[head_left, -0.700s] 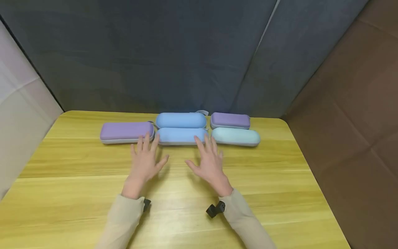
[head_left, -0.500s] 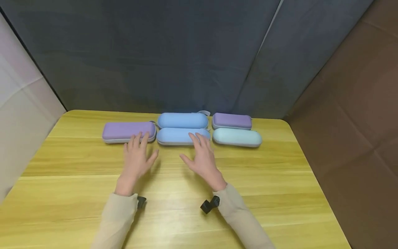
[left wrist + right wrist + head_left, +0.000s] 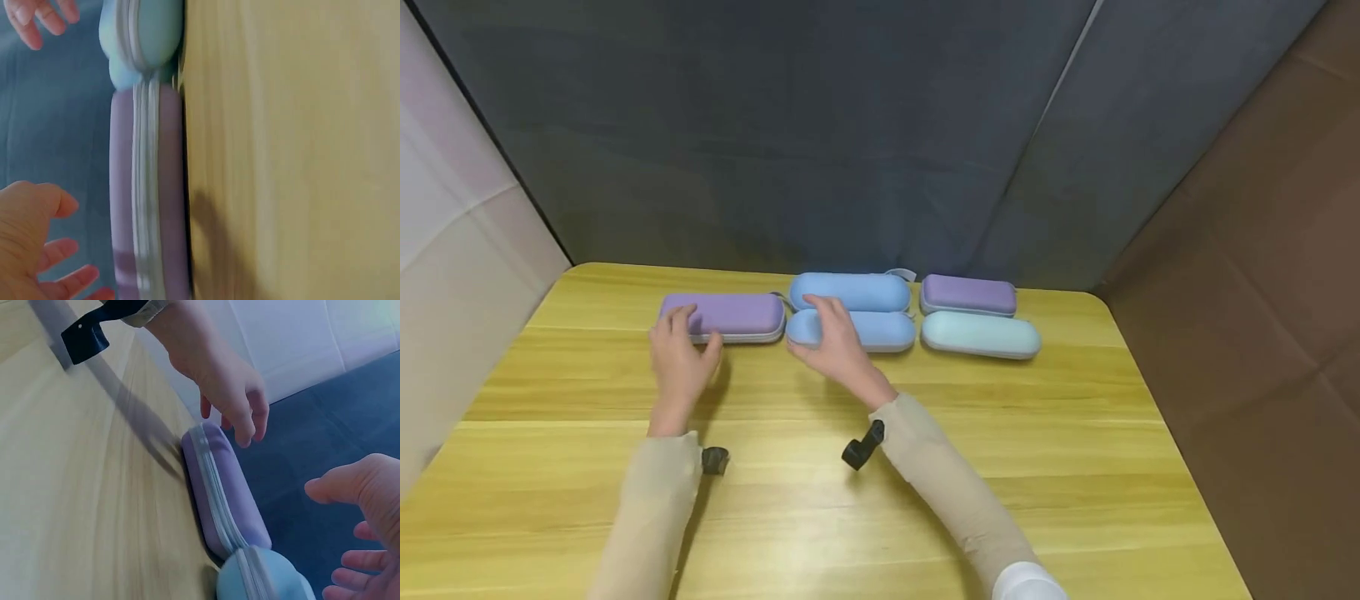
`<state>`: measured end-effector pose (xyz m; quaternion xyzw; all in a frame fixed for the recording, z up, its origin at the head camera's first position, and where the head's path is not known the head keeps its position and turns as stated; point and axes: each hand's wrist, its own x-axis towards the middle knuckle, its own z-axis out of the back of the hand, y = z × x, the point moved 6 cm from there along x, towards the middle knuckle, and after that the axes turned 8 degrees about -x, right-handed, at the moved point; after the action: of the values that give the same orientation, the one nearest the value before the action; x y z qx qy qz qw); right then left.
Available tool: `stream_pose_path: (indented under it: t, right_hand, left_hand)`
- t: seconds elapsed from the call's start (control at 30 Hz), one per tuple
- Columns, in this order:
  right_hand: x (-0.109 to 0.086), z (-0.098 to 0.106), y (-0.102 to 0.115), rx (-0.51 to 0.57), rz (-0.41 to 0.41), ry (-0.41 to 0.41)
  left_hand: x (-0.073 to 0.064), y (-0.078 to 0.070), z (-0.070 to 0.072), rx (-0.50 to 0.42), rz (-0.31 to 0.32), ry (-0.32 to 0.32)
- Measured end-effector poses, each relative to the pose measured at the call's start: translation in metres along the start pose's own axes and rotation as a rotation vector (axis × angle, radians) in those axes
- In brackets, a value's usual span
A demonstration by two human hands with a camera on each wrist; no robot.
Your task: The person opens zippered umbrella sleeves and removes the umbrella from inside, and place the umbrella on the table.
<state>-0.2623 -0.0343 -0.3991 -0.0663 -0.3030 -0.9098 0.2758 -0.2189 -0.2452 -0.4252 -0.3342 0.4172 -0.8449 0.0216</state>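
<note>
A purple zip case [image 3: 730, 315] lies at the left of the row. My left hand [image 3: 683, 358] hovers at its left end, fingers loosely bent and thumb apart, holding nothing. In the left wrist view a gap shows between that hand [image 3: 31, 250] and the case's zipped side [image 3: 147, 200]. My right hand [image 3: 838, 346] is over the left part of the front blue case [image 3: 883, 332], covering some of it, with thumb and fingers spread. Behind lies another blue case [image 3: 857, 292]. In the right wrist view, my right hand [image 3: 375, 519] has nothing in its fingers.
On the right, a smaller-looking purple case [image 3: 968, 295] lies behind a mint-green case [image 3: 981, 335]. The wooden table [image 3: 820, 533] ends at a dark cloth backdrop [image 3: 790, 142]. A brown cloth [image 3: 1240, 292] hangs at right, a white one [image 3: 467, 250] at left.
Both hands have moved left, the left one to the purple case's outer end and the right one over the front blue case. Their fingers bend more. The cases shift slightly right with the view.
</note>
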Motion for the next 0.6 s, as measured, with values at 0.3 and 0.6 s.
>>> stream_pose_path:
  t: [0.3,0.6]
  right_hand:
    - [0.036,-0.030,0.020,-0.025,-0.038,0.076]
    - [0.059,-0.053,0.032,-0.125,-0.080,0.192]
  left_hand:
    - [0.020,0.032,0.019,-0.013,0.248,-0.025]
    - [0.029,0.051,0.024,-0.063,0.402,0.021]
